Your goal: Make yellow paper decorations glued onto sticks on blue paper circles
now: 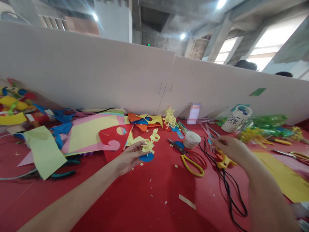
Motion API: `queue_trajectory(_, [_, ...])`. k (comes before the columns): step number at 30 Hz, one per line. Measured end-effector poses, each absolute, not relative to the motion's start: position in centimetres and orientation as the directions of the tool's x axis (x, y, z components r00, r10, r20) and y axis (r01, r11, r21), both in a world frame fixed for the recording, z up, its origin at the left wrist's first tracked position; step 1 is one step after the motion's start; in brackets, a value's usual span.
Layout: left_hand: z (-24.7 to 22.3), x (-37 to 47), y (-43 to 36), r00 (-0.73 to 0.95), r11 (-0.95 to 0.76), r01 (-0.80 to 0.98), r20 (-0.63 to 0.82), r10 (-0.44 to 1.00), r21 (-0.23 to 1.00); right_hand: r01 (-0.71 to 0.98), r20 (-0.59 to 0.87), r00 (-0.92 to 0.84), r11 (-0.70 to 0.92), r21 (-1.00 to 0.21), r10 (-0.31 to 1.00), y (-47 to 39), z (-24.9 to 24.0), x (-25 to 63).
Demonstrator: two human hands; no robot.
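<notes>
Pinched in my left hand (131, 156) is a small paper craft (151, 141) of curled pale yellow strips standing on a blue paper disc (147, 158). My right hand (225, 146) is at the yellow glue gun (225, 161), just above or against it. Its fingertips point toward some thin clear sticks (209, 138); the fingers are partly hidden, so whether they grip anything cannot be made out. Between the hands lie scissors (193, 164) with yellow and red handles, beside a white paper cup (191, 140). A similar yellow curled-paper craft (170, 118) stands farther back.
Coloured paper sheets (84, 135) and a red cut-out sheet (112, 138) lie left, near teal-handled pliers (64, 174). A black cord (229, 193) loops across the red table (135, 206). At right are a white container (235, 119), yellow paper (277, 174) and more scissors (287, 154). A white partition (108, 74) stands behind.
</notes>
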State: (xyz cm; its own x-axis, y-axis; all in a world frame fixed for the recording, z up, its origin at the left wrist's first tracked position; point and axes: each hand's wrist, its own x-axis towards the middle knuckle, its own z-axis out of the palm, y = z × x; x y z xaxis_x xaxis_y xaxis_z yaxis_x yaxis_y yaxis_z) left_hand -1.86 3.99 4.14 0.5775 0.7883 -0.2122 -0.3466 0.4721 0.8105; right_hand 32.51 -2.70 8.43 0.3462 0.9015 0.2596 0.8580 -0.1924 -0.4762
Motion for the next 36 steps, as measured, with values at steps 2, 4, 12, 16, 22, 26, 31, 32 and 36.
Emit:
queue_trajectory(2, [3.9,-1.6,3.8,0.580,0.432,-0.337,-0.177,0.795,0.837,0.679,0.138,0.122,0.019,-0.734,0.983,-1.7,7.9,27.4])
queue_trajectory(4, [3.5,-1.4,3.7,0.557,0.391,-0.325,-0.160,0.815,0.861,0.429,0.066,-0.018,0.067,-0.901,0.998,-0.6,6.3,22.2])
queue_trajectory(12, [1.8,-1.1,3.8,0.525,0.292,-0.285,-0.106,0.844,0.913,-0.099,0.053,-0.029,0.050,-0.994,0.998,0.8,0.4,15.2])
queue_trajectory(16, [1.2,-1.1,3.9,0.539,0.285,-0.274,-0.099,0.837,0.919,-0.132,0.054,-0.034,0.049,-0.990,0.998,0.5,0.5,15.7])
queue_trajectory(22, [0.7,-1.0,3.9,0.542,0.297,-0.269,-0.111,0.833,0.916,-0.118,0.077,-0.064,0.069,-0.991,0.995,0.3,0.7,15.3])
queue_trajectory(26, [0.6,-1.0,3.9,0.540,0.313,-0.277,-0.122,0.833,0.908,-0.077,0.121,-0.046,0.118,-0.990,0.992,0.2,0.6,15.3])
queue_trajectory(31, [1.0,-1.1,4.0,0.559,0.329,-0.263,-0.135,0.818,0.907,-0.109,0.096,-0.063,0.089,-0.990,0.993,0.4,0.3,15.7])
queue_trajectory(32, [1.1,-1.2,4.0,0.560,0.327,-0.262,-0.133,0.817,0.908,-0.125,0.080,-0.062,0.071,-0.990,0.995,0.4,0.3,15.8])
queue_trajectory(36, [0.8,-1.2,4.1,0.552,0.300,-0.280,-0.102,0.827,0.912,-0.155,0.037,0.007,0.038,-0.987,0.999,0.5,0.5,16.0])
